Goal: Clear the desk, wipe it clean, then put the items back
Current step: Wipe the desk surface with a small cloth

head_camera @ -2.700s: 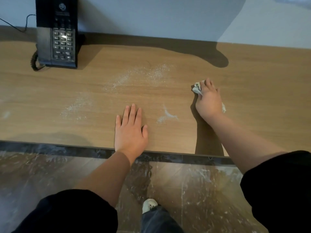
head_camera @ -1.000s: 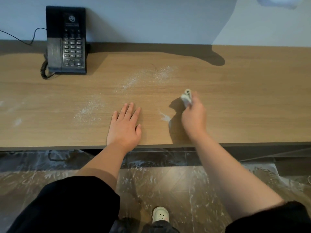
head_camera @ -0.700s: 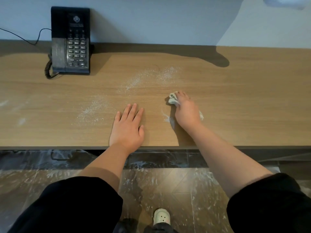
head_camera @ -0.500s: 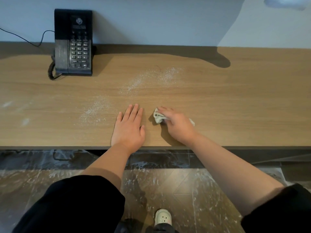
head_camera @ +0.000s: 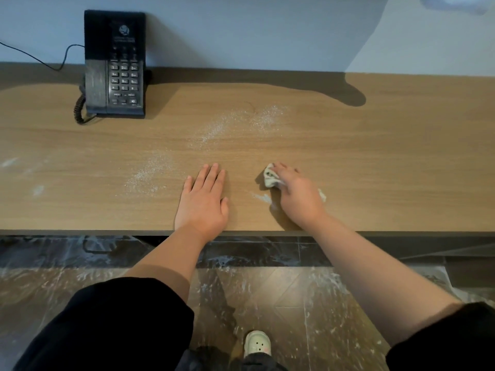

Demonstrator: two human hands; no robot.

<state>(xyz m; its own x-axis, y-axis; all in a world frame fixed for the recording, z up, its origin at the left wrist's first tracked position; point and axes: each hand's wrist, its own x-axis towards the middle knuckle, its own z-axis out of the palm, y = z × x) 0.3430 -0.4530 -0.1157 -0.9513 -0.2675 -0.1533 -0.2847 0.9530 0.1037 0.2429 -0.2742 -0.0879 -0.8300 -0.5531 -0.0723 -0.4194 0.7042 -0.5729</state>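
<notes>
The wooden desk (head_camera: 375, 156) carries patches of white powder (head_camera: 235, 124), with a second powder patch (head_camera: 150, 175) further left and a thin smear (head_camera: 261, 197) near the front. My right hand (head_camera: 298, 199) presses a small crumpled white cloth (head_camera: 269, 179) onto the desk, fingers curled over it, just right of the smear. A corner of the cloth shows past the hand's right side. My left hand (head_camera: 203, 202) lies flat on the desk near the front edge, fingers straight, holding nothing.
A black corded phone (head_camera: 115, 65) stands at the back left against the wall, its coiled cord on its left side. The desk's front edge (head_camera: 107, 232) runs across the view. Below it are a dusty dark floor and my shoe (head_camera: 257, 344).
My right hand swept the cloth from the right part of the desk toward the left hand, then back a little to the right. A thin powder smear lies beside it. The left hand stayed put.
</notes>
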